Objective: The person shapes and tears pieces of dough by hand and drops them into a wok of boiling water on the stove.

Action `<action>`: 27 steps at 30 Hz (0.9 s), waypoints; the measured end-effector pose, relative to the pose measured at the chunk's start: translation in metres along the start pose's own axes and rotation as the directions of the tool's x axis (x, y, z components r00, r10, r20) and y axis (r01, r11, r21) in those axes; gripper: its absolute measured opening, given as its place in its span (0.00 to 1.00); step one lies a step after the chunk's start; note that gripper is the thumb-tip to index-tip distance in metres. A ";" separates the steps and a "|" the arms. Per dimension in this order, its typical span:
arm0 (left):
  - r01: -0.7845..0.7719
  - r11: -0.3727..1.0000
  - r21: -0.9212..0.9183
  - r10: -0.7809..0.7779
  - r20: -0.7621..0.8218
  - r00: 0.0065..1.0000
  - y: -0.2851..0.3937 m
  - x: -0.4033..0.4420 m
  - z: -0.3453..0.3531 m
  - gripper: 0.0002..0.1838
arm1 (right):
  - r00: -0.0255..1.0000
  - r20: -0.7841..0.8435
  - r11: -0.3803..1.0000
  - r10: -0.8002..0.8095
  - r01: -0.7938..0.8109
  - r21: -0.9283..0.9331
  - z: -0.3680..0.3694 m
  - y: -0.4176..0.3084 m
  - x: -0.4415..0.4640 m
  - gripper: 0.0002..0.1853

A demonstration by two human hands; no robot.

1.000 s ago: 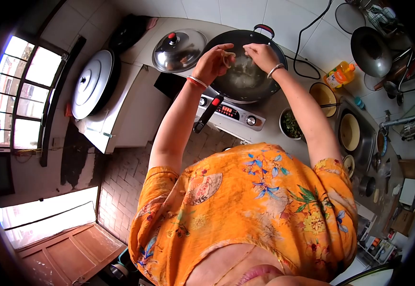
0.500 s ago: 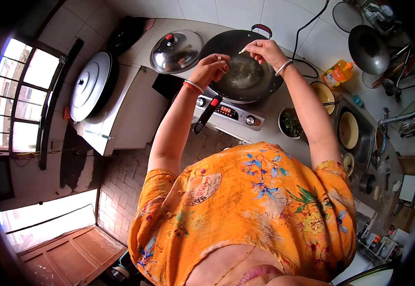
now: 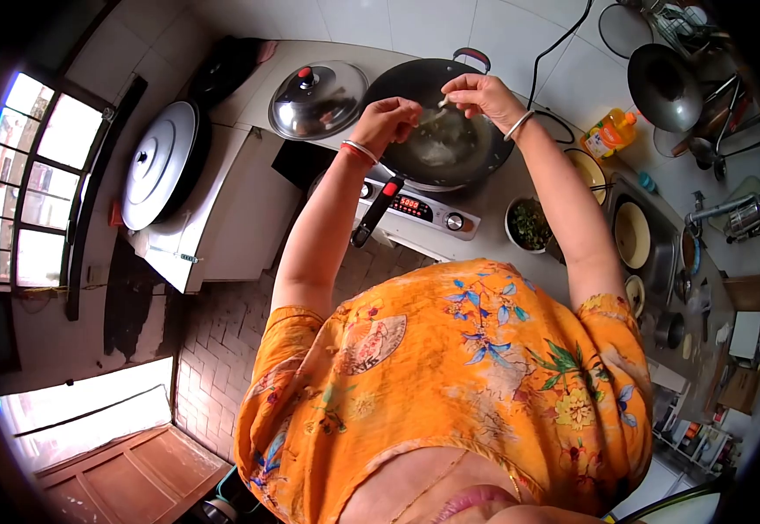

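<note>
Apparently, the person has both hands up over the wok [image 3: 415, 80] in the upper middle of the frame because its cloudy liquid [image 3: 436, 148] lies directly below, so anything let go would land inside. The right hand [image 3: 486, 99] has thumb and finger pinched narrowly on a small pale piece [image 3: 444, 102], a grip that seems to suit something soft and slight, with the other fingers tucked behind. The left hand [image 3: 388, 122] is curled, its fingers drawn in, and whether it holds anything cannot be told; a faint pale blur shows off its fingertips. Probably for steadiness, the wok sits on the cooktop [image 3: 435, 218], whose red display is lit, and its long handle [image 3: 376, 215] points down the frame towards the person's body, within easy reach. The domed lid [image 3: 319, 100] rests upper left of the wok, likely set aside to leave the liquid uncovered. A bowl [image 3: 511, 234] of chopped greens stands right of the cooktop's front, near the right forearm. The pale piece lies at the right fingertips, in the gap between the two hands, apart from the left one and above the liquid.
</note>
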State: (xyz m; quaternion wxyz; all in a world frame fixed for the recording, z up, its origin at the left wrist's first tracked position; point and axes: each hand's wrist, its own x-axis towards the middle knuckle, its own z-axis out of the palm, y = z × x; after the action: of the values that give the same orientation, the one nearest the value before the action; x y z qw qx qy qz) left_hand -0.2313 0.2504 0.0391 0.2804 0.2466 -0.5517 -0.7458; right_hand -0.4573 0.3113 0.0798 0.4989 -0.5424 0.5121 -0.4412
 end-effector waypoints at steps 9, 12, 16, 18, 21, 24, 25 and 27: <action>-0.079 0.876 -0.475 0.096 0.010 0.995 -0.007 -0.005 0.002 0.22 | 0.954 -0.084 0.689 -0.286 0.144 -0.711 0.023 0.040 0.013 0.17; -0.138 0.878 -0.458 0.127 -0.056 0.990 -0.008 -0.011 0.003 0.24 | 0.981 -0.042 0.913 -0.192 0.162 -0.374 0.041 0.024 0.005 0.14; -0.211 0.924 -0.320 0.194 -0.082 0.977 -0.012 -0.010 0.007 0.30 | 0.988 0.002 0.972 -0.157 0.155 -0.178 0.066 0.015 -0.007 0.10; -0.219 0.958 -0.184 0.201 -0.111 0.973 -0.012 -0.011 0.009 0.30 | 0.931 -0.009 0.913 -0.366 0.357 -0.196 0.067 0.023 -0.005 0.10; -0.239 0.954 -0.181 0.182 -0.283 0.942 -0.012 -0.012 0.006 0.26 | 0.893 -0.040 0.852 -0.448 0.413 -0.321 0.058 0.025 -0.003 0.09; -0.240 0.946 -0.218 0.143 -0.385 0.912 -0.022 -0.008 -0.011 0.22 | 0.823 -0.016 0.755 -0.567 0.512 -0.410 0.039 0.033 -0.001 0.08; -0.236 0.940 -0.248 0.123 -0.398 0.909 -0.024 -0.008 -0.014 0.22 | 0.810 0.011 0.721 -0.586 0.528 -0.449 0.032 0.033 0.001 0.08; -0.219 0.939 -0.267 0.093 -0.416 0.905 -0.026 -0.009 -0.017 0.19 | 0.808 0.032 0.699 -0.588 0.528 -0.482 0.027 0.035 -0.001 0.09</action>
State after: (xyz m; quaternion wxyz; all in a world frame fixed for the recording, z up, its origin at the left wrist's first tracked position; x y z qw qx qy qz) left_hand -0.2173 0.2508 0.0096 0.4806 0.3007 -0.3787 -0.7315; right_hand -0.4350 0.3151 0.0420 0.1624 -0.7473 0.4438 -0.4672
